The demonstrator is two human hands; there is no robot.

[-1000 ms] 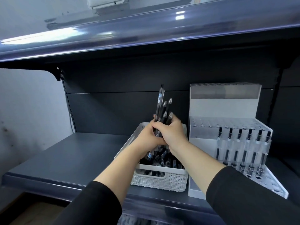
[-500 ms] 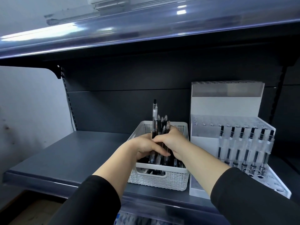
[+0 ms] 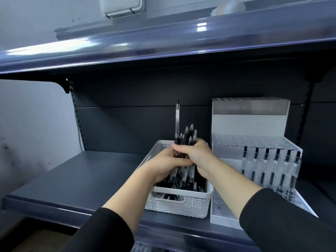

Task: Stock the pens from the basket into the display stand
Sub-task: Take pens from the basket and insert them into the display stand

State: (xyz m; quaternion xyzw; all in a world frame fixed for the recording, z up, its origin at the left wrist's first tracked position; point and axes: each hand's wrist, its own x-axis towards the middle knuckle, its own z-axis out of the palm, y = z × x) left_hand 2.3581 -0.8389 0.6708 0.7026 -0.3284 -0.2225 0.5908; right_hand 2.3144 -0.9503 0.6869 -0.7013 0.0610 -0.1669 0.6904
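Both hands over the white basket [image 3: 179, 204] at shelf [image 3: 76, 180] front: left hand [image 3: 168, 164] & right hand [image 3: 197, 154] grip an upright pen bundle [image 3: 187, 140]; display stand [image 3: 251, 124] just right.

Upright pen bundle [image 3: 185, 142] above white basket [image 3: 178, 204]

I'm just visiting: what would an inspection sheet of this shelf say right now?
Surface: dark shelf, bare on its left part.
Job's things: white basket with loose pens; bundle of pens held upright above it; stand to its right, six pens in the front row.
Clutter: nothing seen.
Hands: left hand and right hand both grip the bundle.
Cables: nothing seen.
Surroundings: upper shelf overhead, white box on the wall.
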